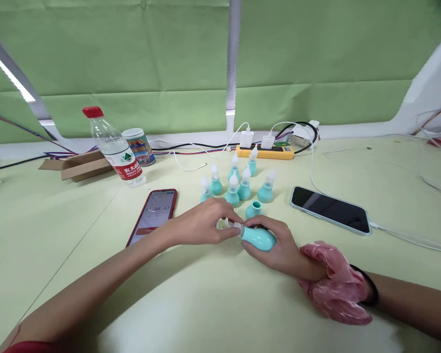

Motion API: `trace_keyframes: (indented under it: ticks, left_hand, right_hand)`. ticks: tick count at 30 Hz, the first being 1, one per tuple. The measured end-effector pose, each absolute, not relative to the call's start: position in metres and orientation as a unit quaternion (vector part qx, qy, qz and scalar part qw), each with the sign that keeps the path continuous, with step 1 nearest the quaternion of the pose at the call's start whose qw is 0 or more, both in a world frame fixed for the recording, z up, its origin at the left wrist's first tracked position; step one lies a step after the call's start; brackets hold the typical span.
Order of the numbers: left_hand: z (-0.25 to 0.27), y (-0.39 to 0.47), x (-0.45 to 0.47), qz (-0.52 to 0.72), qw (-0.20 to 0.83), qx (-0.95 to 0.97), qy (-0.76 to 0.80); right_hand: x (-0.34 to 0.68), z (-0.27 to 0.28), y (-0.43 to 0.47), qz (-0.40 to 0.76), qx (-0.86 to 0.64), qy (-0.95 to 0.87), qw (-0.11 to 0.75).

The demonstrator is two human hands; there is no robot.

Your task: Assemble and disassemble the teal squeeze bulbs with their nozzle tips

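My right hand [282,247] is wrapped around a glossy turquoise rubber bulb [260,239], which lies on its side with its neck toward the left. At that neck, the thumb and fingers of my left hand [208,223] pinch a clear plastic nozzle [235,227]; part of it is hidden by the fingers. Just beyond my hands a small turquoise base [254,210] stands with its round opening bare. Several nasal aspirators with turquoise bulbs and whitish tips stand upright behind it, among them a near aspirator [232,195] and a right-hand aspirator [266,190].
A red-edged phone [152,215] showing a timer lies left, and a dark-screened phone [330,210] on a cable lies right. A red-capped water bottle [119,152], a can [139,147], an open carton [86,165] and a yellow power strip [266,153] stand at the back.
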State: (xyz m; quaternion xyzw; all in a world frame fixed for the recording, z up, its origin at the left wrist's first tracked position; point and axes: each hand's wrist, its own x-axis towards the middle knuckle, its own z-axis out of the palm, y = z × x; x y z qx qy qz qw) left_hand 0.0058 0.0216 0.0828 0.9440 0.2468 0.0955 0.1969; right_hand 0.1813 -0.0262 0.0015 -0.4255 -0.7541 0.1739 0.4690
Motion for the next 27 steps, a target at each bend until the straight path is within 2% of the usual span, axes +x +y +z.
trace_keyframes:
  ticks: [8,14,22,27]
  left_hand:
    - [0.078,0.012,0.008,0.066,-0.007,0.975,0.211]
    - [0.078,0.009,0.01,0.039,-0.068,0.978,0.193]
    - [0.08,0.009,0.01,0.014,-0.071,0.981,0.178]
    - [0.088,0.013,0.005,0.084,0.062,0.976,0.19]
  right_hand:
    - [0.181,0.001,-0.028,0.183,-0.445,-0.754,0.447]
    - [0.181,0.002,-0.029,0.155,-0.444,-0.762,0.445]
    - [0.184,0.001,-0.028,0.098,-0.393,-0.781,0.476]
    - [0.184,0.001,-0.027,0.074,-0.376,-0.793,0.473]
